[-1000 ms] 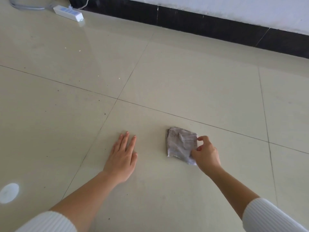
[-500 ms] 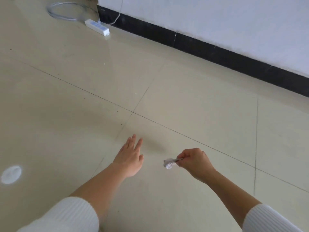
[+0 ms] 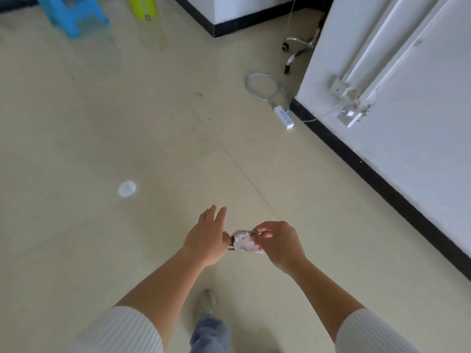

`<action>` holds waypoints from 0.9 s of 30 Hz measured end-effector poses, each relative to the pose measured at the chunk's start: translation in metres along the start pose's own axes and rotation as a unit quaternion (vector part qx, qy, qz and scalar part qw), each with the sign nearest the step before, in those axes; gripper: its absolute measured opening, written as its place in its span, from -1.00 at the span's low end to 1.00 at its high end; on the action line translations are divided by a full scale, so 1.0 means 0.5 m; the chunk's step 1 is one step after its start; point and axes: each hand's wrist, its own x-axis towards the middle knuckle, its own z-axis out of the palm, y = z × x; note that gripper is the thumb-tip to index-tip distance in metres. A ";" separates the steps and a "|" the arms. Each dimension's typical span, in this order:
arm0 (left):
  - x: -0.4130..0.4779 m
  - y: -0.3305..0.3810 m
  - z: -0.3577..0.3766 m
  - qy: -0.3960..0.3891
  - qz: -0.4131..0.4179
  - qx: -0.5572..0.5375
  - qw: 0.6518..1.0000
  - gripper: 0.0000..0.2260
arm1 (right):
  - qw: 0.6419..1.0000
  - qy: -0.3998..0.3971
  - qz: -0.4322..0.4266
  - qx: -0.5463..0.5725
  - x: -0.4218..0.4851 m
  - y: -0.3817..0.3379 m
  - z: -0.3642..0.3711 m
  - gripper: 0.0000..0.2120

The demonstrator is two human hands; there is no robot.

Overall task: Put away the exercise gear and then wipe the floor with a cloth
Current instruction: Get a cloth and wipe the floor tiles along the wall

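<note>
**Grey cloth held above floor: hazards from here**

Far left, top: blue stool (image 3: 74, 16), and just beside it a green roll (image 3: 142, 7). I cannot tell if the roll is exercise gear; if it is, the putting-away part may be unfinished.

Centre-left: pale round light patch (image 3: 127, 189) on the floor (image 3: 102, 123). It could be mistaken for a stain and get wiped for nothing.

Centre: left hand (image 3: 206, 238) is released, fingers straight, holding nothing. Its thumb side is just beside the cloth (image 3: 244, 242); contact unclear.

The cloth is a small crumpled wad, up in the air over the tiles. Right hand (image 3: 277, 244) has it pinched, fingers curled round the near end.

Risk 1: the pinch takes only part of the wad. A mistimed pass to the left hand would likely drop it.

Risk 2: wiping with it bunched would cover little and smear. It probably needs opening out first.

Right: cable (image 3: 265, 87) coiled on the floor, power strip (image 3: 285, 118) next to the wall's black skirting.

Risk 3: a wipe carried that way could drag the cable or snag a foot. If the cloth is damp (cannot tell), it should stay well apart from the strip.
</note>
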 end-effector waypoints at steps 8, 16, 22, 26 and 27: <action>-0.103 -0.221 -0.410 0.098 -0.094 0.000 0.991 -0.46 | 0.976 -0.043 -0.177 -0.118 0.027 -0.523 0.040 -0.86; -0.010 -0.420 -0.697 0.163 -0.158 -0.025 0.974 -0.48 | 0.968 -0.045 -0.237 -0.074 0.172 -0.868 0.119 -0.84; 0.201 -0.525 -0.921 0.218 -0.155 -0.035 0.963 -0.48 | 0.961 -0.038 -0.271 -0.045 0.395 -1.129 0.131 -0.85; 0.368 -0.601 -1.077 0.235 -0.170 -0.024 0.957 -0.48 | 0.948 -0.031 -0.311 -0.061 0.583 -1.326 0.143 -0.82; 0.405 -0.621 -1.117 0.234 -0.178 -0.023 0.956 -0.48 | 0.947 -0.032 -0.314 -0.062 0.630 -1.373 0.147 -0.82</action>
